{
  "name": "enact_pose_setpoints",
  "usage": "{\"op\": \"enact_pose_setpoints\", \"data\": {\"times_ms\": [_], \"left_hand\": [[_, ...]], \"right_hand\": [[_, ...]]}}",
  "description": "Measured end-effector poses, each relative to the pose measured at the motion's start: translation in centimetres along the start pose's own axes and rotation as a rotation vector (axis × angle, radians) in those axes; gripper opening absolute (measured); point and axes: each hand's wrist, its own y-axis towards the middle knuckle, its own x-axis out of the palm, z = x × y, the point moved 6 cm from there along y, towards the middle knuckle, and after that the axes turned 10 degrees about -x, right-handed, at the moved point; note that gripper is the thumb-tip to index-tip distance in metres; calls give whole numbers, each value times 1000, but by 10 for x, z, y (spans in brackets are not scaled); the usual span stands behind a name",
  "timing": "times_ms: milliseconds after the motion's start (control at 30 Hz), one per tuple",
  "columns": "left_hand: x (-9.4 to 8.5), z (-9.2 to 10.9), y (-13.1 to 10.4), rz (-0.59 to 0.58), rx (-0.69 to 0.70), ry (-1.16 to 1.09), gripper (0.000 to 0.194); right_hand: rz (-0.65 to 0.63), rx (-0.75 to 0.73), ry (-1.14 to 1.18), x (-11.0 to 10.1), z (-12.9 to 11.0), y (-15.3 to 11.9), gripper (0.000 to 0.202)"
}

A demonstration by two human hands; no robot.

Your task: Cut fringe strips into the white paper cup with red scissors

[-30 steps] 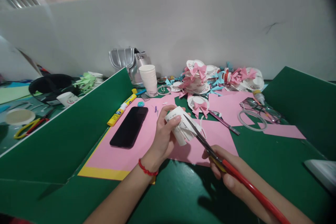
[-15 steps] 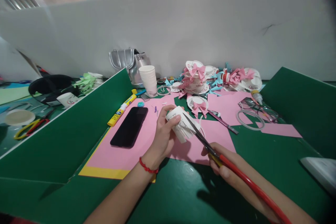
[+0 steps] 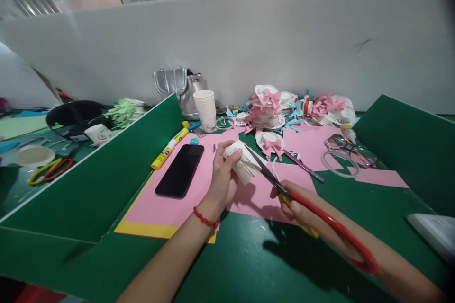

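Gripping a white paper cup on its side, the left hand keeps it above the pink paper sheet. The right hand is closed round the red-handled scissors, blades at the cup's fringed rim. Compared with a second ago, both hands sit slightly farther from the body and the scissor handle loop is now fully visible. A black phone lies just left of the left hand. Bare green bench remains near the forearms; green dividers bound both sides.
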Motion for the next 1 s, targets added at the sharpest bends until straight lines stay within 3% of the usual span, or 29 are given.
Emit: {"op": "enact_pose_setpoints", "data": {"times_ms": [267,433,700,1000], "left_hand": [[-1,-1,2,7,4,-10,36],[-1,-1,2,7,-8,-14,38],[0,0,1,17,-10,-10,39],[1,0,-1,6,-5,21,38]], "right_hand": [[-38,4,63,1,6,-1,61],[-130,-44,48,5,8,0,55],[-47,10,117,3,9,-4,62],[-94,-78,142,7,13,0,59]]}}
